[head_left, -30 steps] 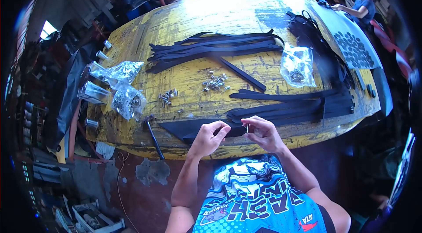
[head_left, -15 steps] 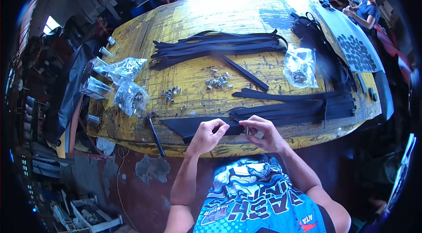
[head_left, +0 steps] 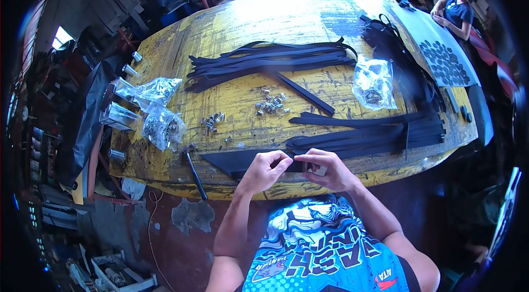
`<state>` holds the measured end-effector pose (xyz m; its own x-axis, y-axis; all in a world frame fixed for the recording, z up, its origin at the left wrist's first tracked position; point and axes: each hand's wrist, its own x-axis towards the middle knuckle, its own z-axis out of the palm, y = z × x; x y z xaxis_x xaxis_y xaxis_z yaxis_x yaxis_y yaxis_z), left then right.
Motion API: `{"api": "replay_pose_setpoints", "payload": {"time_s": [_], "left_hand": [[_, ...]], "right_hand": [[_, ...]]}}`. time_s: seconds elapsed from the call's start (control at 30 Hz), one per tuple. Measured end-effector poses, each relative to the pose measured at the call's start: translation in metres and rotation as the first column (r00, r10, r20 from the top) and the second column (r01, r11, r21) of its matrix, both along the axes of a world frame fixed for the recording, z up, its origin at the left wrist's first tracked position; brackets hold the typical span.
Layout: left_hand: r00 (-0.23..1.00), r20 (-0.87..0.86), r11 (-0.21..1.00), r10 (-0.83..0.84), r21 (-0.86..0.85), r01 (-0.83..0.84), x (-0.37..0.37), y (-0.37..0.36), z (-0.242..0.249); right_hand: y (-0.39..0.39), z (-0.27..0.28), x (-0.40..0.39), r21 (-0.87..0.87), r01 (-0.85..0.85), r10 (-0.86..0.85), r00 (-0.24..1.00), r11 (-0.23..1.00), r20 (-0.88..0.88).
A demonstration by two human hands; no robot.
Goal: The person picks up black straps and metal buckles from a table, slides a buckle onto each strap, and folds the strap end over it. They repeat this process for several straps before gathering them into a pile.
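Observation:
My left hand (head_left: 267,170) is closed in a pinch above the near edge of the table; what its fingertips hold, if anything, is too small to make out. Close beside it, my right hand (head_left: 328,170) is curled, thumb and fingers together, with a small silvery metal piece partly hidden inside. The fingertips of both hands nearly meet. Beneath and behind them lies a flat black strip of material (head_left: 227,163). A stack of black straps (head_left: 363,140) extends to the right. Small silver metal fittings lie in two piles, one pile (head_left: 271,104) beyond my hands and another pile (head_left: 211,121) to the left.
A hammer (head_left: 194,173) lies at the near left edge of the yellow table (head_left: 248,24). Plastic bags of fittings (head_left: 163,128) and metal tools (head_left: 119,115) sit at left. More black straps (head_left: 270,60) lie farther back. Another person (head_left: 457,13) stands at the far right.
My left hand has shifted slightly right and my right hand's fingertips have come closer to it. The other person's arms have moved. The view has shifted slightly.

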<state>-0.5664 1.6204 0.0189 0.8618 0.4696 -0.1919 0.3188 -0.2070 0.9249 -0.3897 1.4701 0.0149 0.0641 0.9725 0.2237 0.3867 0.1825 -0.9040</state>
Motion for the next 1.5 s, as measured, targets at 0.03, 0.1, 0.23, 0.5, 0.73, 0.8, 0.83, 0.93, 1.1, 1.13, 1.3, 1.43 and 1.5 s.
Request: {"api": "replay_pose_setpoints", "payload": {"time_s": [0.03, 0.1, 0.23, 0.5, 0.73, 0.8, 0.83, 0.93, 1.1, 1.13, 1.3, 1.43, 1.5], "left_hand": [[1.000, 0.022, 1.000, 0.010, -0.016, -0.010, 0.001, 0.000, -0.001], [0.997, 0.064, 0.998, 0.029, -0.049, -0.026, 0.002, -0.001, -0.004], [0.993, 0.080, 0.995, 0.092, -0.049, -0.088, 0.006, -0.001, -0.004], [0.982, 0.102, 0.984, 0.160, -0.090, -0.151, 0.014, -0.013, -0.014], [0.961, 0.258, 0.896, -0.096, 0.444, -0.029, 0.027, -0.028, -0.007], [0.954, 0.284, 0.864, -0.094, 0.499, -0.064, 0.029, -0.027, -0.010], [0.950, 0.296, 0.847, -0.095, 0.526, -0.080, 0.031, -0.026, -0.011], [0.923, 0.363, 0.758, -0.126, 0.635, -0.146, 0.033, -0.016, -0.011], [0.907, 0.402, 0.672, -0.122, 0.706, -0.222, 0.020, 0.004, -0.015], [0.902, 0.419, 0.669, -0.106, 0.701, -0.247, 0.017, 0.004, -0.021], [0.883, 0.461, 0.603, -0.090, 0.730, -0.320, 0.009, -0.005, -0.056], [0.879, 0.471, 0.559, -0.071, 0.749, -0.356, 0.008, -0.015, -0.078], [0.882, 0.468, 0.549, -0.056, 0.752, -0.365, 0.010, -0.020, -0.099]], "right_hand": [[0.001, 0.001, 0.000, -0.006, -0.009, 0.009, 1.000, 1.000, 0.013], [0.002, -0.001, -0.004, -0.036, 0.093, -0.097, 0.986, 0.995, -0.138], [0.004, -0.012, -0.002, -0.064, 0.139, -0.153, 0.909, 0.988, -0.388], [0.000, -0.018, 0.005, -0.180, 0.110, -0.181, 0.871, 0.978, -0.456], [-0.001, -0.031, 0.010, -0.193, 0.156, -0.244, 0.747, 0.969, -0.618], [0.000, -0.027, 0.007, -0.202, 0.208, -0.288, 0.748, 0.957, -0.598], [0.001, -0.024, 0.008, -0.218, 0.225, -0.312, 0.742, 0.950, -0.594], [0.002, -0.010, 0.018, -0.239, 0.298, -0.381, 0.767, 0.924, -0.517], [-0.008, 0.004, 0.059, -0.138, 0.405, -0.426, 0.818, 0.904, -0.387], [-0.015, 0.001, 0.070, -0.122, 0.413, -0.426, 0.814, 0.902, -0.395], [-0.057, -0.005, 0.111, -0.148, 0.531, -0.551, 0.796, 0.834, -0.251], [-0.094, -0.016, 0.147, -0.085, 0.614, -0.618, 0.785, 0.785, -0.036], [-0.109, -0.038, 0.171, -0.043, 0.653, -0.654, 0.757, 0.756, -0.003]]}}
